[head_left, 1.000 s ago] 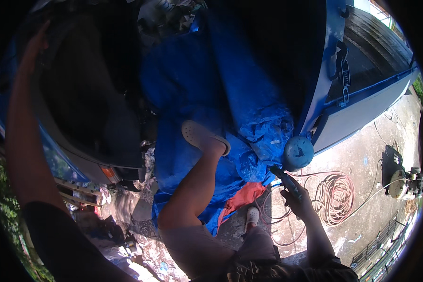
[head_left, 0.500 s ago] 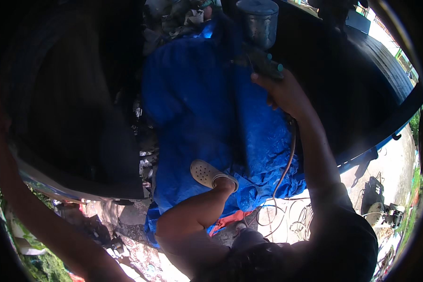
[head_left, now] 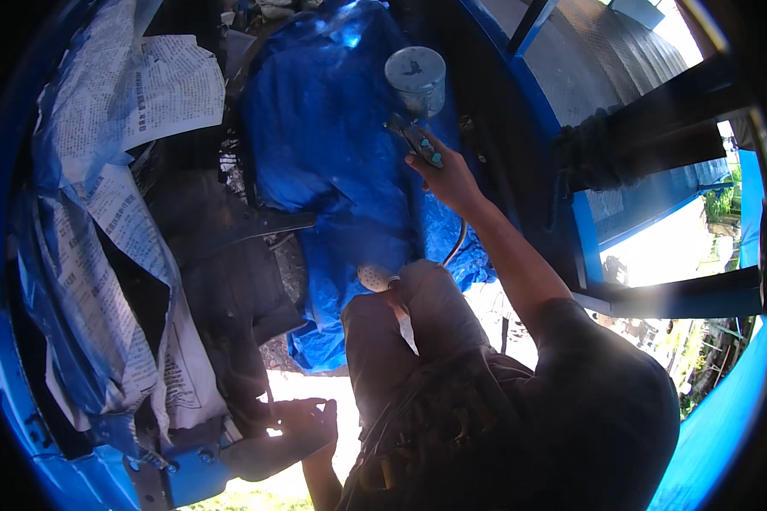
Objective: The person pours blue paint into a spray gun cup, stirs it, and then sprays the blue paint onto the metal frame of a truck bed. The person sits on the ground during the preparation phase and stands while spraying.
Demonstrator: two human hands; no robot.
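Note:
My right hand is closed round the grip of a spray gun. A round metal cup with a lid stands on top of the gun. Both are above a blue tarp spread over what looks like a vehicle seat. A hose runs down from below my right hand. Low on the left, my left hand is in shadow with its fingers curled, beside a dark edge of the blue vehicle body. What it holds, if anything, is hidden.
Printed paper sheets and clear plastic film cover the door on the left. A dark pillar and blue frame bars stand on the right. My foot, in a beige perforated clog, is on the tarp.
My view has swung, and I am closer in, between the papered door and the blue frame. My left arm, stretched far left before, is now bent near my body. The spray gun stays in my right hand.

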